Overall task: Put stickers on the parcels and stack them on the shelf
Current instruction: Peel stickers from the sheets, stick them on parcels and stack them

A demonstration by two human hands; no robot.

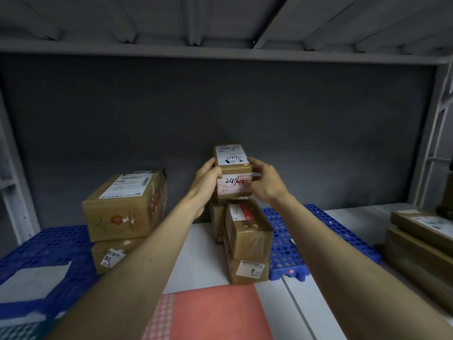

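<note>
Both hands clasp the small box from opposite sides — left hand with fingers curled round its left face, right hand likewise on its right. This two-sided hold appears to keep the box square while it seats on the middle stack. The box sits at the top of that stack on the shelf, its handwritten label facing out — probably for legibility. A larger stack stands well apart on the left, on a blue mat.
</note>
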